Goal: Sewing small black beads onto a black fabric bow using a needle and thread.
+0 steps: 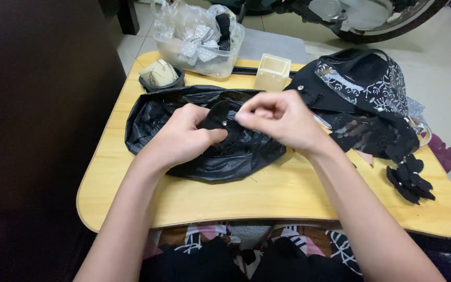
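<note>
- Our left hand (181, 138) pinches the black fabric petal (216, 116) steady over the black plastic bag (246, 156), which shields the wooden lap table (288, 193).
- Our right hand (277, 119) closes fingertips at the petal's edge; whether it grips a needle, we cannot tell.
- Finished black flower (409, 180) lies aside, right.

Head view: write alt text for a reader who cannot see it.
Two bare hands, left hand and right hand, pinch a small black fabric piece above a black plastic bag on a wooden lap table. Black lace fabric lies to the right.
</note>
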